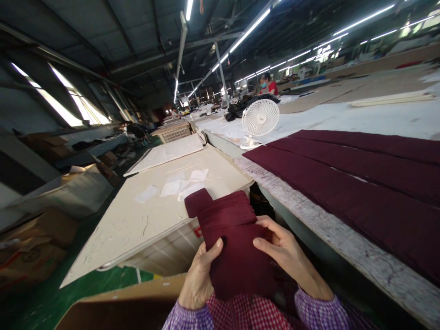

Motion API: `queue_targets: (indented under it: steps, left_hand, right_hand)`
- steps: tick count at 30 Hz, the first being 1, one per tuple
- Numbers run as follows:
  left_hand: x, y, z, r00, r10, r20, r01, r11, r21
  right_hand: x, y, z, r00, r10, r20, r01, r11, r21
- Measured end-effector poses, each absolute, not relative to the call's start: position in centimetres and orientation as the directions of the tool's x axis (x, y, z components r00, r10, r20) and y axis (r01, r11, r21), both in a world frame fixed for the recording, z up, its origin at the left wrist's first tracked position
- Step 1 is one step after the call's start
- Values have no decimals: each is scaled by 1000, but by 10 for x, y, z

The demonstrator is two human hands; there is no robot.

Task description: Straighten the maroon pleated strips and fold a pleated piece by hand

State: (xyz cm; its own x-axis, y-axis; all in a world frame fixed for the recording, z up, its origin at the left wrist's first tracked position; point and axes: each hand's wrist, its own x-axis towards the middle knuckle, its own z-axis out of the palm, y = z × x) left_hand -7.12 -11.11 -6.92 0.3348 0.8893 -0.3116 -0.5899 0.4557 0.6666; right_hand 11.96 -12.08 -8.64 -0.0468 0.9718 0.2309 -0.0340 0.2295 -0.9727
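Observation:
A stack of maroon fabric pieces (237, 256) is held up in front of my checked apron. My left hand (201, 275) grips its left edge, thumb on top and fingers hidden beneath. On the right edge my right hand (283, 250) pinches the cloth between thumb and fingers. Toward the far end of the stack, several layers fan out in steps (227, 208). One maroon flap (198, 202) sticks out past the upper left corner, over the edge of the cream board.
Long maroon fabric strips (347, 169) lie on the table at right, near a white fan (260, 118). White paper pieces (182, 184) rest on the cream board (130, 229). An open cardboard box (137, 295) stands below. A person in red (271, 86) is farther back.

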Motion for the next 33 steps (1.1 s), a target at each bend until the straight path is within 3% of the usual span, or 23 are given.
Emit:
queue_targets:
  steps: [4,9,20,25,33]
  left_hand:
    - [-68,-110,-71,348,892,-286,-598,447,665]
    - [-67,-111,-76,356,889,-288,-591,453,667]
    - [-67,-113,-82,357,899,-255,-595,429,679]
    - [-65,-112,-81,322,891,-320,-613,454,647]
    - [-69,-111,-79,353,890,-287,-586,450,674]
  right_hand:
    - [116,-122,-79,-147,973,177,-44,173,-984]
    - [112,-123,-81,-130,986,107,39,113,-993]
    - [112,-123,-80,-165,978,130,37,138,-990]
    - [111,-122,-78,-136,967,216,98,230,-968]
    - [119,-123,-90,-27,989,142,15,142,-990]
